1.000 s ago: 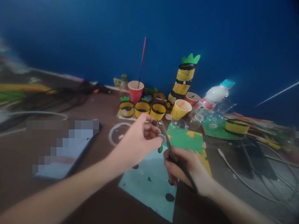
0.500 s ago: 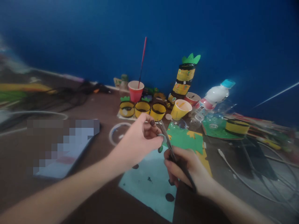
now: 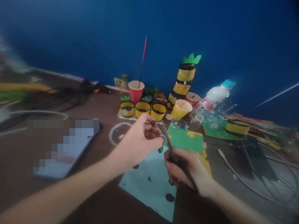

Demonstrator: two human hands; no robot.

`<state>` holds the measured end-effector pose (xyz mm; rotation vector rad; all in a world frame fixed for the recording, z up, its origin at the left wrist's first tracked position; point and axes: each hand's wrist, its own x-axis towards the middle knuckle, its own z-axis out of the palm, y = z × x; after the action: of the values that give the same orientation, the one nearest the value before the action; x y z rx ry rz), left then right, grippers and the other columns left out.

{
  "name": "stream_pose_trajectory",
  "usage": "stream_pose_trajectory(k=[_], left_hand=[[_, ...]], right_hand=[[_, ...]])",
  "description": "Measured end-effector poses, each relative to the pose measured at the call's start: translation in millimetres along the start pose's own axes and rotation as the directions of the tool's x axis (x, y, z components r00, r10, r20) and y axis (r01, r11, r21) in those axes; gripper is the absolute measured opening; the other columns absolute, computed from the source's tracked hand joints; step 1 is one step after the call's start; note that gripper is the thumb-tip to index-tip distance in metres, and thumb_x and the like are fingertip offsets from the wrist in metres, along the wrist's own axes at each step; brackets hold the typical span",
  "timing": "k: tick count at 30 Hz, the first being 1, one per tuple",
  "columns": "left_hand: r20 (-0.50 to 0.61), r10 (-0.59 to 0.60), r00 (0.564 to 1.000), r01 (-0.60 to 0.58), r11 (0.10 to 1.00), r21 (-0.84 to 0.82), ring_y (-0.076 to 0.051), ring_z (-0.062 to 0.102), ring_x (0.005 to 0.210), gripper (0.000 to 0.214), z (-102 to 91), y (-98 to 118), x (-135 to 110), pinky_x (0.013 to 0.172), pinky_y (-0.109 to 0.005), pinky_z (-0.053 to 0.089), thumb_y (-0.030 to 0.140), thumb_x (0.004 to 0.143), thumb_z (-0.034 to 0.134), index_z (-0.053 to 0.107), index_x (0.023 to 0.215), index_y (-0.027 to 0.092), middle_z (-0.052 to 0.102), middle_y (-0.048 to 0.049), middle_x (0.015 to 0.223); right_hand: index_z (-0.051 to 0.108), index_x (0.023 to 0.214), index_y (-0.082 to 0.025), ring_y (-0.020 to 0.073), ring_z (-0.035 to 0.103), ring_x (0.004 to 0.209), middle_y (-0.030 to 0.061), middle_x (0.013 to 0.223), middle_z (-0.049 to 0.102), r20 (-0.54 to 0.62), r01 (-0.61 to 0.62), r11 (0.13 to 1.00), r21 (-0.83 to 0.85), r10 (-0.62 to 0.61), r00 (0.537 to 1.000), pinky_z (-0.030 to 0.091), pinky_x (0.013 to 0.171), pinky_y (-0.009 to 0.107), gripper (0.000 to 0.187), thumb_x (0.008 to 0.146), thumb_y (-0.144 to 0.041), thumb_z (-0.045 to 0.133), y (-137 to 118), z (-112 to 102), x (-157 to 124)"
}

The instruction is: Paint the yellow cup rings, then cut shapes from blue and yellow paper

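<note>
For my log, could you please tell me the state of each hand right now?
Left hand: closed, pinching a small pale-blue piece.
Right hand: closed, holding the scissors by their handles.

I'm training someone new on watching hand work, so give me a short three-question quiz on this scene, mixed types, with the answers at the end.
1. Which hand holds the scissors, and which pinches the small pale piece?
2. True or false: the tall red stick stands in a red cup.
3. The cap on the white bottle is: A) red, B) light blue, C) black.

Key: 1. The right hand holds the scissors; the left hand pinches the piece. 2. True. 3. B.
</note>
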<state>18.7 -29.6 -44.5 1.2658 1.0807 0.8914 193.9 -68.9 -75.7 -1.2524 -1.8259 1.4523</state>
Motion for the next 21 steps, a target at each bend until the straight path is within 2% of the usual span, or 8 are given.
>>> stream_pose_trajectory(k=[21], left_hand=[[0.009, -0.002, 1.000, 0.002, 0.999, -0.040, -0.008, 0.057, 0.069, 0.026, 0.0, 0.0, -0.3, 0.059, -0.021, 0.043, 0.016, 0.073, 0.061, 0.041, 0.088, 0.023, 0.056, 0.0065, 0.077]], right_hand=[[0.046, 0.074, -0.018, 0.0060, 0.045, 0.034, -0.0058, 0.046, 0.045, -0.033, -0.009, 1.000, -0.020, 0.008, 0.999, 0.036, 0.035, 0.015, 0.019, 0.085, -0.033, 0.048, -3.7, 0.0, -0.4]])
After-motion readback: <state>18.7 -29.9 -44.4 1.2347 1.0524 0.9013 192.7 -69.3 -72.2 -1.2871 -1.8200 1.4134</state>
